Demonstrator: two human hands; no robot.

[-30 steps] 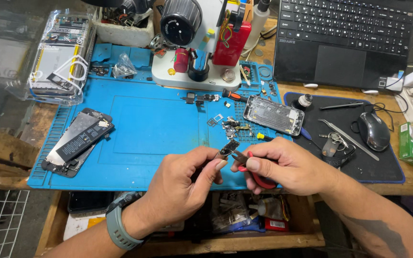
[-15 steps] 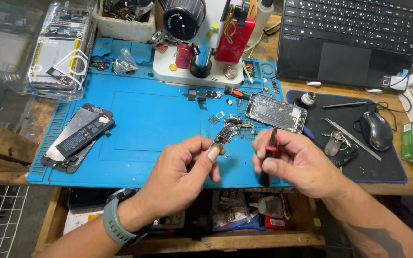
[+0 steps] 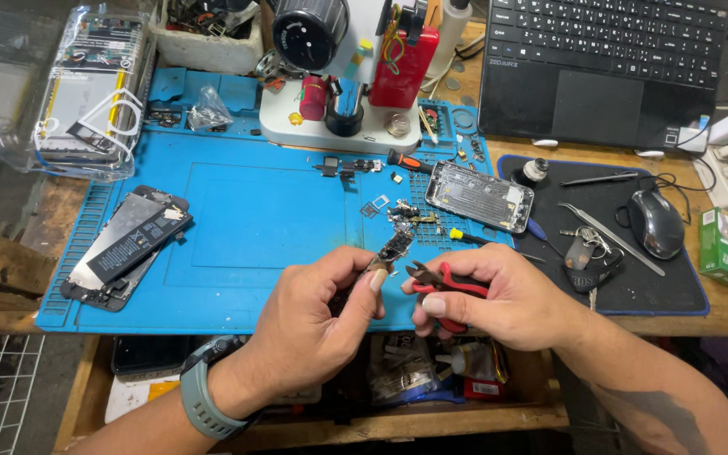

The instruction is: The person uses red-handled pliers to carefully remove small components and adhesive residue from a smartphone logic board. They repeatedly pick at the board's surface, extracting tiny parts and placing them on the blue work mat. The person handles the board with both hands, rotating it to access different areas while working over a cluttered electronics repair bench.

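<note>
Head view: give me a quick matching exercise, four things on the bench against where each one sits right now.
Things:
1. red-handled cutters
2. small dark component
3. opened phone body
4. computer mouse

Places:
A. on the black mat, at the right
B. pinched in the fingertips of the left hand
C. lying at the right edge of the blue work mat
D. gripped in the right hand

Pairs: 1-D, 2-B, 3-C, 4-A
</note>
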